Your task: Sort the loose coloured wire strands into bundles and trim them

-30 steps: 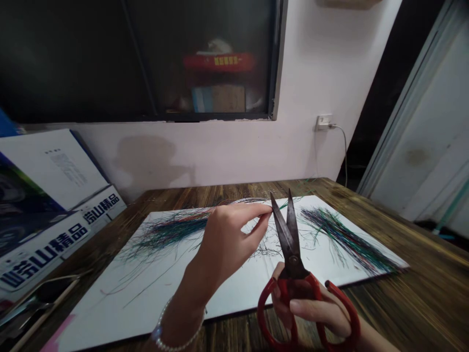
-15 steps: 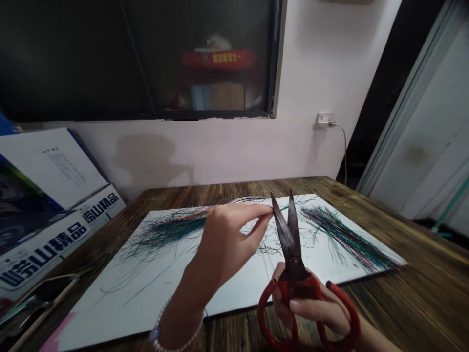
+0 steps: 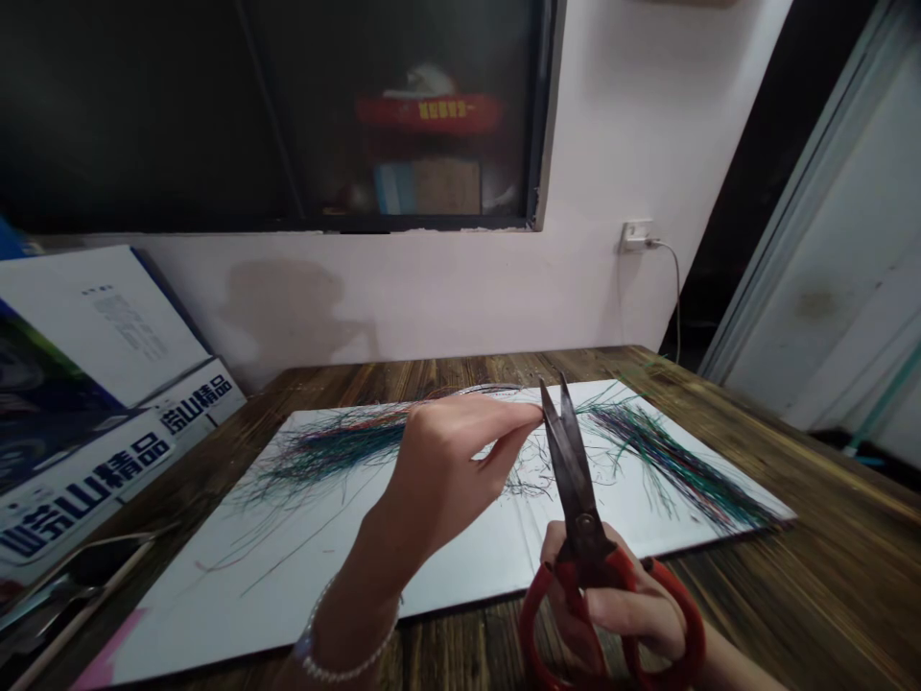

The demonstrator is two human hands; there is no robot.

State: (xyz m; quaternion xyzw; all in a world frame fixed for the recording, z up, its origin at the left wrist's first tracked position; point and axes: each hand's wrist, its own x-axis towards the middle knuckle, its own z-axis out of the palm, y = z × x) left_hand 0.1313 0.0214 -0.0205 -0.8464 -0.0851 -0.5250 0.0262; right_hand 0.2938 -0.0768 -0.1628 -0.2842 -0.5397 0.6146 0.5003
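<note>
My left hand is raised over the white sheet, thumb and forefinger pinched on a thin thread I can barely make out. My right hand grips the red-handled scissors, whose dark blades point up and stand almost closed right beside the pinching fingertips. Two heaps of fine coloured threads lie on the sheet: one on the left, one on the right. A bead bracelet circles my left wrist.
The sheet lies on a dark wooden table against a white wall. Printed boards lean at the left, with thin sticks and tools below them. A wall socket with a cable sits at the right.
The scissor blades have closed from a narrow V to nearly shut, and the scissors have tilted and dropped slightly. My left hand holds its pinch almost unmoved.
</note>
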